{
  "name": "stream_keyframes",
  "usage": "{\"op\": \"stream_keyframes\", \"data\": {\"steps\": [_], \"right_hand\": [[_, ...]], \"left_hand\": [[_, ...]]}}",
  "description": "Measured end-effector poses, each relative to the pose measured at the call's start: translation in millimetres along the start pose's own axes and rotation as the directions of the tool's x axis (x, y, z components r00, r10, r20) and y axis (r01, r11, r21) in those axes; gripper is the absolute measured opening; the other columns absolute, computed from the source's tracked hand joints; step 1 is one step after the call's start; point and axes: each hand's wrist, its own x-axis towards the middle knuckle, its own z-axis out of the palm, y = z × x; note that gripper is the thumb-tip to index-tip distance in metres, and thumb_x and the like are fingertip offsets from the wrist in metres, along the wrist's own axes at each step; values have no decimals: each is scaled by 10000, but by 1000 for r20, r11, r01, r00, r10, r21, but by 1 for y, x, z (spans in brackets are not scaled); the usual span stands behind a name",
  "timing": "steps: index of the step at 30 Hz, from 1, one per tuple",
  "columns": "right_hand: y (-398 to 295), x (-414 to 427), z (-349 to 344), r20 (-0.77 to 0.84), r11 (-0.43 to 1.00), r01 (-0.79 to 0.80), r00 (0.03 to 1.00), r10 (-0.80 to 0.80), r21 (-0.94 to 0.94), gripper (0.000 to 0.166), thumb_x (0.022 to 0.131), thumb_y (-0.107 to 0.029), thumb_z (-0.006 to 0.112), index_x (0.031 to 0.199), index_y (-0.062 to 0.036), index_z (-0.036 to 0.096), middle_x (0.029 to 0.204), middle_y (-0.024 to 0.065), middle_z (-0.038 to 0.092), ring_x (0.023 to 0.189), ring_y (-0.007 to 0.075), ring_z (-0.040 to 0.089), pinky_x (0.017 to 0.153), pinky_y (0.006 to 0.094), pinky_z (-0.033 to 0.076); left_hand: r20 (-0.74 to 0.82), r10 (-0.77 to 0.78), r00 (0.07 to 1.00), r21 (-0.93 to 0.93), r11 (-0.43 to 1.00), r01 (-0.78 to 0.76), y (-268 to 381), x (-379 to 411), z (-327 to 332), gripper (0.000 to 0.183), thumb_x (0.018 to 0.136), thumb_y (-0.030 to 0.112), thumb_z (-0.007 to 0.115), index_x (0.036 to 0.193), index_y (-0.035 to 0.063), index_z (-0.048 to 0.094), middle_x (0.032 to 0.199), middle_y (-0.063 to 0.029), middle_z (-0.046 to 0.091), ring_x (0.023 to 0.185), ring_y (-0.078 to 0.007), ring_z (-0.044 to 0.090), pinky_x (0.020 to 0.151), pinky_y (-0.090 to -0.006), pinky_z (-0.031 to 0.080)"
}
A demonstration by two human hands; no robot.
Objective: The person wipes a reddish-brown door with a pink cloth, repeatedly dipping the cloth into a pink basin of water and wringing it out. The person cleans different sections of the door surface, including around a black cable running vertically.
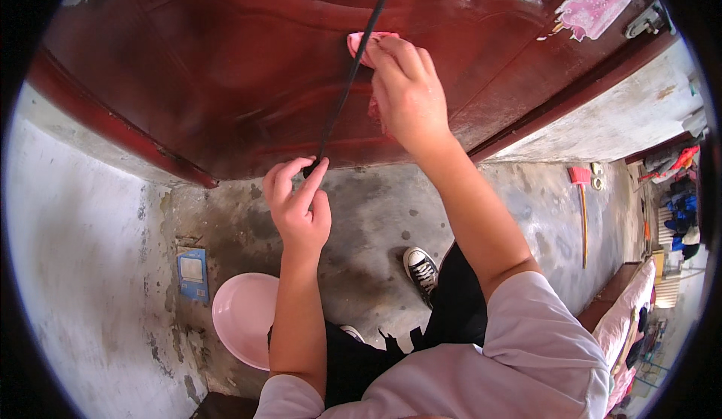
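A dark red panelled wooden door [254,69] fills the upper part of the view. My right hand [409,92] grips a pink cloth [361,44] and presses it on the door's panel. Part of the cloth hangs below my fingers. A thin black cord [352,72] runs down across the view, in front of the door. Its thick lower end lies between the fingertips of my left hand [299,199], lower and to the left of my right hand.
A pink plastic basin [242,317] stands on the concrete floor beside my left forearm. Near the left wall lies a blue box [193,275]. A red broom [581,176] lies at the right. The door has a metal latch [646,21] and torn pink paper [601,4].
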Motion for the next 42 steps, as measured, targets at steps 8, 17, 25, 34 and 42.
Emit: {"op": "stream_keyframes", "data": {"steps": [8,17,25,34,42], "right_hand": [[-58,33,37,-85,984,-63,993,78,164,491,876,27,753,1365,-17,726,1334,153,674,1086,386,674,951,464,599],[-107,92,63,-121,967,12,992,20,253,430,918,-13,724,1347,-28,699,1286,163,649,1021,406,663,903,492,603],[-147,148,82,-245,983,89,968,-48,158,346,914,-29,749,1259,-39,762,1239,87,677,1010,324,687,821,430,636],[-160,159,90,-157,925,305,926,-344,-226,321,863,-122,770,1181,-86,751,1160,27,656,999,221,676,703,362,632],[-159,106,115,17,851,440,890,-455,-285,365,863,-150,767,1213,-54,732,1148,20,635,1037,194,651,672,314,600]], "left_hand": [[-87,116,989,49,992,-112,-6,-1,-27,499,714,-84,660,1115,122,874,1179,-38,729,1057,-351,600,926,-465,534],[-174,88,981,31,996,-84,-2,-4,-54,455,720,-68,626,1049,100,890,1120,-73,740,1037,-338,621,941,-450,534],[-250,71,966,25,997,-66,5,-3,-73,458,705,-64,615,1037,93,891,1084,-78,736,1013,-331,631,925,-435,536],[-266,53,962,36,998,-45,4,-7,-86,476,707,-86,603,1041,94,889,1087,-77,753,999,-308,633,911,-407,526],[-244,54,968,26,998,-49,0,-10,-80,530,694,-78,603,1099,102,894,1104,-80,763,1000,-309,633,926,-411,526]]}}
